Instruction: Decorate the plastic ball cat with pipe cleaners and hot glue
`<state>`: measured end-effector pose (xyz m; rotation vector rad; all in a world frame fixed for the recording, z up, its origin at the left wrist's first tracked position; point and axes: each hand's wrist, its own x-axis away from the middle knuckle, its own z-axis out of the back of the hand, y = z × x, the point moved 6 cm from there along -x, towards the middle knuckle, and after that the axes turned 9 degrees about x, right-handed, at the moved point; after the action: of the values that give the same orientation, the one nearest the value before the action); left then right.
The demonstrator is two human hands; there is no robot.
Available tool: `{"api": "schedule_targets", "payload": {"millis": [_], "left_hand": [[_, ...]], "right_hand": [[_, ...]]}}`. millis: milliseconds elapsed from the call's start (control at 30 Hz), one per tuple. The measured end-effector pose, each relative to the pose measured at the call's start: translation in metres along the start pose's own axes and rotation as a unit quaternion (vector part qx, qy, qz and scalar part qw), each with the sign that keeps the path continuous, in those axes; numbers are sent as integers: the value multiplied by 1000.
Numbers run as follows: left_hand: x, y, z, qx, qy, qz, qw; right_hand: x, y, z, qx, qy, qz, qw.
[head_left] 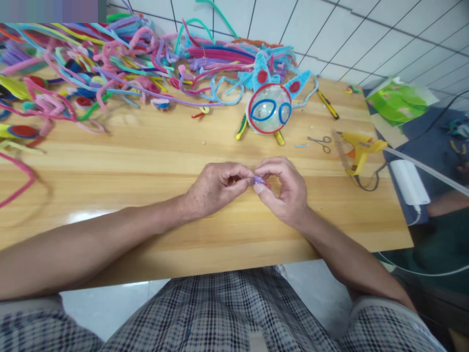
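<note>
My left hand (221,188) and my right hand (285,191) meet above the wooden table. Between their fingertips is a small twisted purple pipe cleaner (259,180) with a bit of red at its right end. Thumb and forefinger of each hand pinch it, and the fingers hide part of it. Just beyond my hands sits a clear ball face (273,103) ringed in red, with blue oval outlines and blue fuzzy ears with red centres. Yellow-and-dark handles (280,138) stick out under the ball.
A heap of colourful pipe cleaners (142,63) covers the back left. Right of the ball lie a yellow utility knife (329,104), small scissors (323,143) and a yellow glue gun (361,149) with a cord. A green packet (399,101) and a white box (409,182) are at the right.
</note>
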<state>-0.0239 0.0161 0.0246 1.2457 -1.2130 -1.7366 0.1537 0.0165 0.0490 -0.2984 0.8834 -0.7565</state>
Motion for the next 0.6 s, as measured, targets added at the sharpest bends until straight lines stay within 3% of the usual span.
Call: {"api": "schedule_targets", "payload": {"millis": [600], "left_hand": [[-1, 0, 2, -2, 8, -2, 1000]], "right_hand": [[1, 3, 2, 28, 5, -27, 999]]}}
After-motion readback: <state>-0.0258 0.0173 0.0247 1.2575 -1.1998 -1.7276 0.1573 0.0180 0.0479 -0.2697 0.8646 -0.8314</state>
